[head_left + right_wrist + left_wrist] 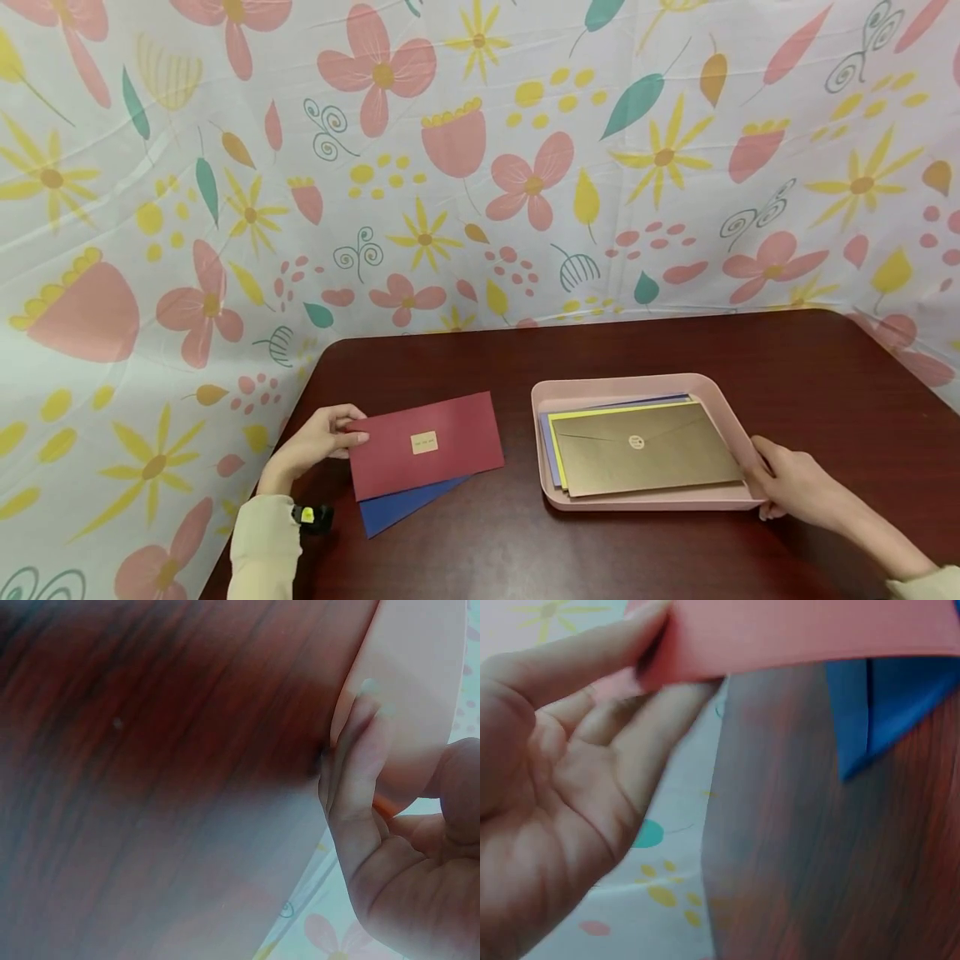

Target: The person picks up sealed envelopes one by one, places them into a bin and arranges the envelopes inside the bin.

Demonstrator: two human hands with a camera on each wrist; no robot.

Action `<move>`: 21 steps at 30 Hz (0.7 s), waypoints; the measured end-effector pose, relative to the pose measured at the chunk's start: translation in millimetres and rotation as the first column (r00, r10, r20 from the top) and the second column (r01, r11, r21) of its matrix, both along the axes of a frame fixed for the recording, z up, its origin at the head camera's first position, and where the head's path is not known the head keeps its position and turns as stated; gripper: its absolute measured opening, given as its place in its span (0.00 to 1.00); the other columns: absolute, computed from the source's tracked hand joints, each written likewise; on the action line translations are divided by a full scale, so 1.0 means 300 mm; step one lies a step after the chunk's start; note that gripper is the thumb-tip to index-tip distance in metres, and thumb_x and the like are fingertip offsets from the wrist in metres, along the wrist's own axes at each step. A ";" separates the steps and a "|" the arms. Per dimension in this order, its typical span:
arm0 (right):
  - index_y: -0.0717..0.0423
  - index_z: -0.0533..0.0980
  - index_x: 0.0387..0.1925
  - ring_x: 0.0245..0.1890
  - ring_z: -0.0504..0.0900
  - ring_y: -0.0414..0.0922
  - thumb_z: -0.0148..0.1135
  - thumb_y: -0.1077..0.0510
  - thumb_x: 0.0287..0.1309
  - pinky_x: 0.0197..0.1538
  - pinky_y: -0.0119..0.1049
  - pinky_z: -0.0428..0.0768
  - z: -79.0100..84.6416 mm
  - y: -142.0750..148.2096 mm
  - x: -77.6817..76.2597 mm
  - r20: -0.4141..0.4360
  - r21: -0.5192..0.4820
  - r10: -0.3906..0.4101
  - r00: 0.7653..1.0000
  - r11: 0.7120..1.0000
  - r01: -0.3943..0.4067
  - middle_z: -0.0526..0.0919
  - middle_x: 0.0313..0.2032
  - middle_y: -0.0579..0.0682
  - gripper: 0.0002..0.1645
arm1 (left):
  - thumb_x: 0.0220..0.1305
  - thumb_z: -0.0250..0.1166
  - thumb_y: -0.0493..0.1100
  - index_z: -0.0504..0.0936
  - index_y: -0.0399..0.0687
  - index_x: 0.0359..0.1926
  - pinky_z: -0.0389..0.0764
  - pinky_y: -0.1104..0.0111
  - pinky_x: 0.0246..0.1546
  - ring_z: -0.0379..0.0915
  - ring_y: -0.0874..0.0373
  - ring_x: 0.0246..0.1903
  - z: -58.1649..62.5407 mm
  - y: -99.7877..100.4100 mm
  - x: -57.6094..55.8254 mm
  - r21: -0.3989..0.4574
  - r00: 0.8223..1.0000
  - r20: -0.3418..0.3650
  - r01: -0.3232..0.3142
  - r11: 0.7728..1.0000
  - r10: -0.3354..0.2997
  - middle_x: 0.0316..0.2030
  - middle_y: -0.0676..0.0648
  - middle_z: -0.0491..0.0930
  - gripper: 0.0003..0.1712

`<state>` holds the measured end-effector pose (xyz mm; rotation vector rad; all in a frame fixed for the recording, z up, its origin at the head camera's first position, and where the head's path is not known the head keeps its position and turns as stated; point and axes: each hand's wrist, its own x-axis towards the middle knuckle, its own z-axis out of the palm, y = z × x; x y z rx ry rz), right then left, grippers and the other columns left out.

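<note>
My left hand (321, 440) pinches the left edge of a red envelope (457, 425) with a small gold label, thumb on top and fingers beneath. Under it a blue envelope (408, 504) pokes out on the table; in the left wrist view the red envelope (802, 634) is raised above the blue one (900, 712). At the right, my right hand (798, 483) grips the near right corner of a pink tray (622, 388), its fingers under the tray's wall (412, 690). Inside lies a gold envelope (652, 467) with a round seal, over yellow (557, 454) and purple-blue (550, 442) ones.
The dark wood table (450, 358) has rounded far corners. A flower-printed cloth (465, 167) hangs behind it and along the left side. A black strap (313, 518) with a yellow-green piece sits on the left wrist.
</note>
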<state>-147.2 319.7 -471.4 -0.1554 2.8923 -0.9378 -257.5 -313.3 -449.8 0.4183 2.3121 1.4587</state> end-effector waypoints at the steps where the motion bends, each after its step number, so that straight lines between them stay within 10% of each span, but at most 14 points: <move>1: 0.60 0.66 0.34 0.14 0.78 0.36 0.48 0.65 0.67 0.19 0.31 0.77 -0.001 0.000 0.000 -0.001 0.001 -0.001 1.000 1.000 0.001 0.74 0.18 0.48 0.04 | 0.66 0.63 0.43 0.74 0.33 0.50 0.85 0.60 0.39 0.83 0.54 0.35 0.000 -0.002 0.004 0.032 1.000 0.014 -0.002 0.999 0.002 0.38 0.44 0.84 0.19; 7: 0.60 0.66 0.35 0.13 0.78 0.36 0.48 0.66 0.67 0.19 0.31 0.77 -0.005 0.000 0.001 -0.006 -0.014 -0.001 1.000 1.000 0.001 0.74 0.18 0.49 0.03 | 0.72 0.56 0.40 0.67 0.29 0.60 0.84 0.65 0.41 0.82 0.61 0.37 -0.006 -0.016 0.020 0.208 0.997 0.052 0.041 0.977 -0.053 0.39 0.50 0.85 0.22; 21: 0.59 0.66 0.33 0.13 0.78 0.35 0.49 0.66 0.66 0.19 0.31 0.77 -0.003 -0.004 -0.001 -0.010 -0.009 -0.007 1.000 1.000 0.007 0.74 0.18 0.48 0.04 | 0.75 0.41 0.29 0.65 0.30 0.65 0.83 0.63 0.45 0.83 0.57 0.44 -0.028 -0.011 0.043 0.505 0.979 0.005 0.172 0.846 -0.203 0.46 0.49 0.84 0.21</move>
